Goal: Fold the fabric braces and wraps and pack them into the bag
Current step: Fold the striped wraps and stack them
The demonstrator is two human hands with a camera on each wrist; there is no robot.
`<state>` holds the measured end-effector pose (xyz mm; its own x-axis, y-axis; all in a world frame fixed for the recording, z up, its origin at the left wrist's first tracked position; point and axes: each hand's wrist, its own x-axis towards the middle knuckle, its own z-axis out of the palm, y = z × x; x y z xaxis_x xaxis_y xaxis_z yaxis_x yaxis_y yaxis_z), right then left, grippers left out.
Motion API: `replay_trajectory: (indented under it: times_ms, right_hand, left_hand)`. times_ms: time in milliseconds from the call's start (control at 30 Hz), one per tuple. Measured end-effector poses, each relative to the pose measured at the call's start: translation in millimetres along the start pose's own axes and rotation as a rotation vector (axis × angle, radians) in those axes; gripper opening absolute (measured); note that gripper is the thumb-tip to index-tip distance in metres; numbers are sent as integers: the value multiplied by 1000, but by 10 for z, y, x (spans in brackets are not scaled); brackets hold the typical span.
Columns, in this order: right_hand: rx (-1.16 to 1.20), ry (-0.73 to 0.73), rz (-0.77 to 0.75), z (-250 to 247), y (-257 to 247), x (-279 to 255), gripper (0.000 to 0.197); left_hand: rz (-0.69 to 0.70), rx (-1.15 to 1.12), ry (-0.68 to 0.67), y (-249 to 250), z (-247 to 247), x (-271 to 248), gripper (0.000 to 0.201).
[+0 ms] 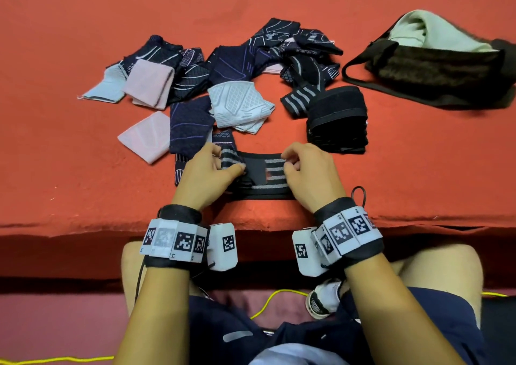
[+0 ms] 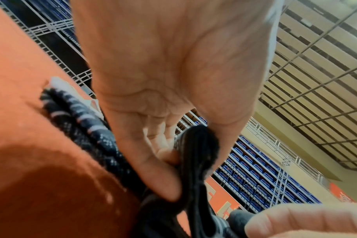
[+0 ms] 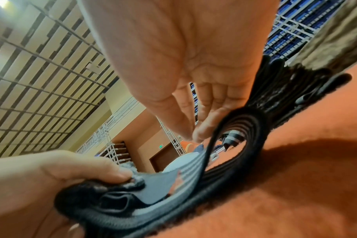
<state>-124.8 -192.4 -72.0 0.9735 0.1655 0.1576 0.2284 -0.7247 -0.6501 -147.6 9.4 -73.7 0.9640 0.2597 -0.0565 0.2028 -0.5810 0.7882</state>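
Observation:
A black wrap with grey stripes (image 1: 275,175) lies at the near edge of the red table (image 1: 69,24), partly folded over itself. My left hand (image 1: 237,169) pinches its folded left end between thumb and fingers; the left wrist view shows that hand (image 2: 173,154) gripping the bunched black fabric (image 2: 196,145). My right hand (image 1: 287,163) pinches the right end. In the right wrist view its thumb and fingers (image 3: 194,133) close on the top layer where the wrap (image 3: 251,125) curls into a loop. The dark bag (image 1: 435,65) lies open at the far right, pale green cloth showing inside.
A stack of folded black wraps (image 1: 337,119) sits just beyond my right hand. Loose navy braces (image 1: 237,60), a white brace (image 1: 240,105) and pink braces (image 1: 148,82) lie spread across the middle. The table's front edge (image 1: 251,222) runs under my wrists.

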Motion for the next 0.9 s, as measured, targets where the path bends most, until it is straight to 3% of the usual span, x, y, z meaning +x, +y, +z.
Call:
replay_trajectory:
  times_ms: [200,400,567,733,900]
  right_hand:
    - [19,-22,-21,81,-54,-15,25]
    - [1,-195,-86,233,-159,-42,34]
    - [-14,-192,-42,356,-137,-38,29]
    - [-8,-222,-59,406,-206,-60,26]
    - [24,-245,-69,428,-217,-61,19]
  left_hand:
    - [-81,-86,70,-96,-130,26,41]
    - [-130,-98,55,-210,-160,10,39]
    - [-155,-232,59,-159,-123,30,30]
    - [-4,-120,100,-19,-82,-3,40]
    - [84,-32,39,106,-40,-47,49]
